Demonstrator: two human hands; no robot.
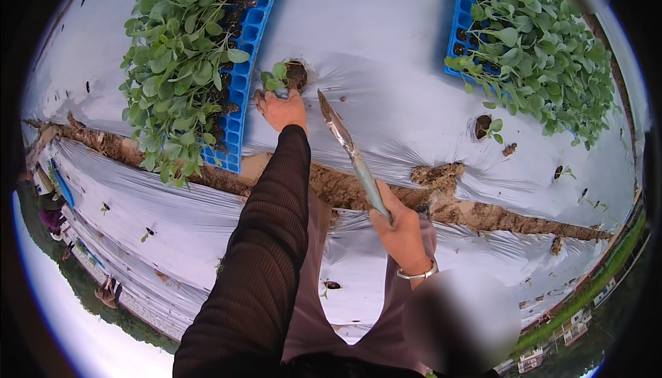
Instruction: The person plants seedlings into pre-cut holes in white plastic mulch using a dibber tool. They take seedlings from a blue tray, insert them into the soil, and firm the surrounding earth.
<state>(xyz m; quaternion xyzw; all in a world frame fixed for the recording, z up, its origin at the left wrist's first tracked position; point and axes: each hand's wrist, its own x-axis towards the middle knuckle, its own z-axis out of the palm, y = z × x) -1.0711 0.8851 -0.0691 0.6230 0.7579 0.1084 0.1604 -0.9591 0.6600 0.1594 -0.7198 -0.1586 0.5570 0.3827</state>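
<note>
My left hand reaches to the near edge of a soil hole in the pale plastic mulch film. A leafy seedling stands at its fingertips; whether the fingers grip the stem or root plug is hidden. In my right hand is the greenish handle of a narrow metal hand trowel, its soil-stained tip pointing up and left, near the hole. Close to the left hand lies a blue plug tray crowded with seedlings, several of its cells empty.
A second blue seedling tray is at the upper right. Nearby, another seedling stands beside a hole in the film. A muddy furrow crosses between the film-covered beds, in front of my legs. Other people are far off at the left.
</note>
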